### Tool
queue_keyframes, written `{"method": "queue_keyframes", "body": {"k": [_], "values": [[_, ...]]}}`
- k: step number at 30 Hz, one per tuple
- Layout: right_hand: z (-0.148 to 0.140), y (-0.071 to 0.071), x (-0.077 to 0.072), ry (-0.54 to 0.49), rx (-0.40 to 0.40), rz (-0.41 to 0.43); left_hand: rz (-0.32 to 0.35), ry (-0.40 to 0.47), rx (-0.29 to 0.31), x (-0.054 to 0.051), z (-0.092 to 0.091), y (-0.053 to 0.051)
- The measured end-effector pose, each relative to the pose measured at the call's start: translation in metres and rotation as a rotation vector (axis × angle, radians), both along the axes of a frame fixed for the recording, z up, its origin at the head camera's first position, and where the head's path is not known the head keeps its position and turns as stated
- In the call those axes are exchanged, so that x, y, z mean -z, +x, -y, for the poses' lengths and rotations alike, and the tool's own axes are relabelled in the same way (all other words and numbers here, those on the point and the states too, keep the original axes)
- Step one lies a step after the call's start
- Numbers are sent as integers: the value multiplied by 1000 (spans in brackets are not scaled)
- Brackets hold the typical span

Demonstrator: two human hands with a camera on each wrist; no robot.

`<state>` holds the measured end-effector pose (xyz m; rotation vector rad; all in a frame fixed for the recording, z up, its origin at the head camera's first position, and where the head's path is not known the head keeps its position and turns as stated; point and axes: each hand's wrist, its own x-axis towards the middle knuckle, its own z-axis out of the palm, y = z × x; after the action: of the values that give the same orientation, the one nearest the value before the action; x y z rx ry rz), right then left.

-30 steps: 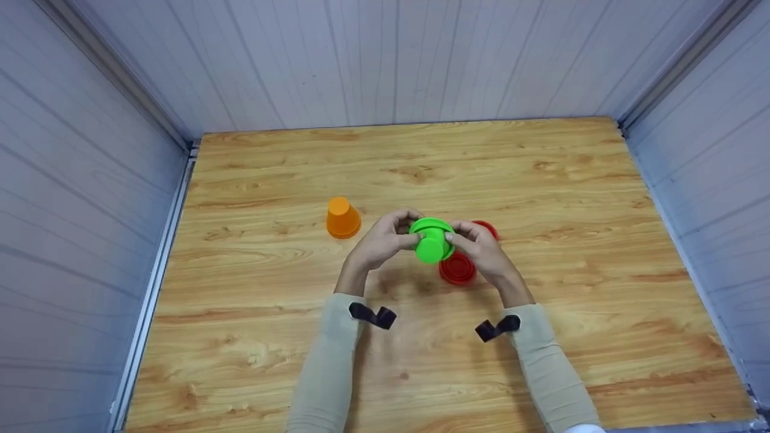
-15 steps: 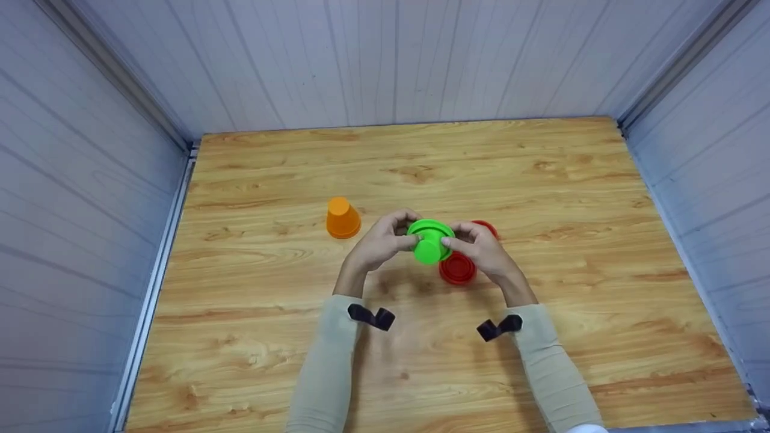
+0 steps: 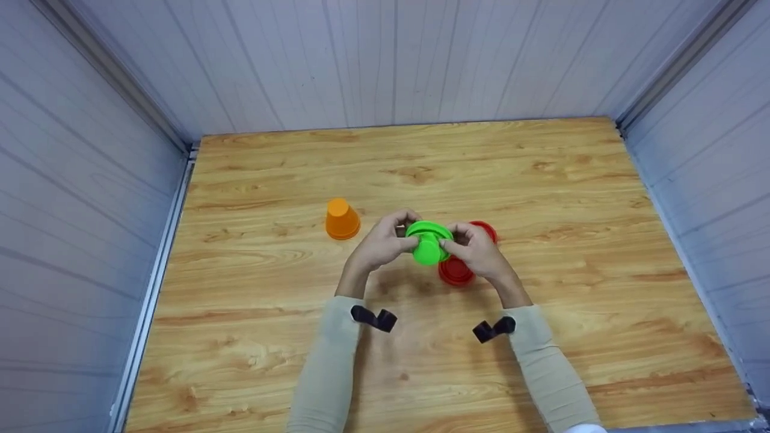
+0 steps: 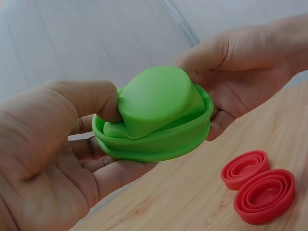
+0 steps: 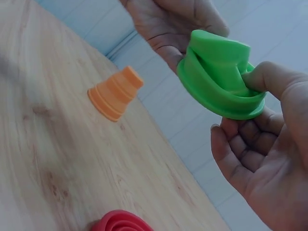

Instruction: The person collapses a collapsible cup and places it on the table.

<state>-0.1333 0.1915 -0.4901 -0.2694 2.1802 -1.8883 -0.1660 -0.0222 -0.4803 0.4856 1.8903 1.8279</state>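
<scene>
A green collapsible cup (image 3: 428, 249) is held up above the table between both hands, bottom side facing the head camera. Its walls are partly folded and lopsided, as the left wrist view of the cup (image 4: 156, 98) shows. My left hand (image 3: 385, 243) grips its left side, thumb on the narrow part and fingers under the wide rim. From the right, my right hand (image 3: 483, 255) pinches the cup, and its thumb presses into the wall in the right wrist view (image 5: 269, 79). Some right fingers are hidden in the head view.
An orange collapsible cup (image 3: 341, 221) stands extended, narrow end up, left of the hands. Two flattened red collapsible cups (image 4: 264, 197) lie side by side below the right hand, partly covered in the head view. Panelled walls (image 3: 385, 66) border the wooden table (image 3: 252, 337).
The green cup has shifted slightly left and toward the wearer. My right thumb has moved further inward against its wall. Both hands keep their hold; the other cups stay put.
</scene>
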Motion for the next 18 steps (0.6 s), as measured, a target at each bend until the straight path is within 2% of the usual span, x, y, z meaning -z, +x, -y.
{"method": "queue_keyframes", "body": {"k": [8, 10, 14, 16, 18], "values": [[13, 11, -22, 176, 90, -110, -158, -146, -58, 0, 0, -1], [15, 11, -20, 193, 115, -135, -170, -177, -72, 0, 1, -1], [14, 7, -9, 134, 151, -137, -156, -160, -83, 1, 3, -1], [12, 4, -1, 86, 166, -122, -128, -108, -73, 2, 4, -1], [11, 1, 5, 50, 167, -115, -68, -39, -64, 3, 5, 0]]}}
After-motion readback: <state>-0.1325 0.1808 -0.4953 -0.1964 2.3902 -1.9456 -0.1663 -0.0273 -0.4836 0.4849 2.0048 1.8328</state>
